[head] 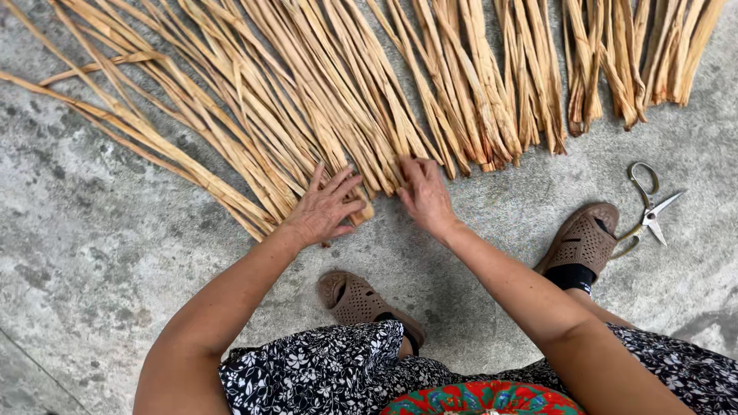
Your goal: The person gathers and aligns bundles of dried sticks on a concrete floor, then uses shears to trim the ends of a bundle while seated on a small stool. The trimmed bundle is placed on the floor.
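Note:
Long tan dried plant strips lie fanned out on the grey concrete floor. My left hand rests flat on the near ends of the strips, fingers spread. Just to its right, my right hand touches the ends of neighbouring strips with its fingers bent down onto them. Neither hand has closed around a strip.
A pair of metal scissors lies open on the floor at the right, beside my right foot in a brown perforated shoe. My left shoe sits below the hands. A separate bundle of strips lies at the top right.

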`<act>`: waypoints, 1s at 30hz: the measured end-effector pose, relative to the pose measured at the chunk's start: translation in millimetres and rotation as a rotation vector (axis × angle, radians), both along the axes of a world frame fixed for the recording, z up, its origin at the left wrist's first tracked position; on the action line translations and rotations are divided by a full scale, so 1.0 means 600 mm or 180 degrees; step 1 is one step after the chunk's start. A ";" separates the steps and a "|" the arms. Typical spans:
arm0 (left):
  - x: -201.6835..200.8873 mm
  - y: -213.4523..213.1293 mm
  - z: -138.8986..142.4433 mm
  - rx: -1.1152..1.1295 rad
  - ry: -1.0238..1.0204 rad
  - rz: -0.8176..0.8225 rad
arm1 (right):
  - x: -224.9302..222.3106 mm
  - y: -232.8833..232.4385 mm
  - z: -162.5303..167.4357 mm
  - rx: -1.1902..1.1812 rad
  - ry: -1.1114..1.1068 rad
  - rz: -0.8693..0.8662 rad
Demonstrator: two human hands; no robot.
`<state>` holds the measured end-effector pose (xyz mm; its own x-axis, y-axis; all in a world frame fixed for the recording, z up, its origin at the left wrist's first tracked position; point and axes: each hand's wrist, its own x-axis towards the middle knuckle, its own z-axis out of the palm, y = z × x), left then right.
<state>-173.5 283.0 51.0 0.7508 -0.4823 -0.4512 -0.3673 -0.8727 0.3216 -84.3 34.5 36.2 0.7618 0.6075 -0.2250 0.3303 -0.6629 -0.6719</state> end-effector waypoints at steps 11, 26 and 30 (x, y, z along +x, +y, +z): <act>-0.068 0.095 -0.004 -0.0220 -0.0991 0.2310 | -0.039 0.009 -0.034 -0.0129 0.1619 -0.1064; -0.101 0.117 -0.009 0.0209 0.0072 0.4441 | -0.112 0.146 0.015 0.0054 0.1494 0.1398; -0.117 0.119 -0.018 0.0038 -0.0663 0.4361 | -0.104 0.168 0.004 -0.0478 0.1535 0.1415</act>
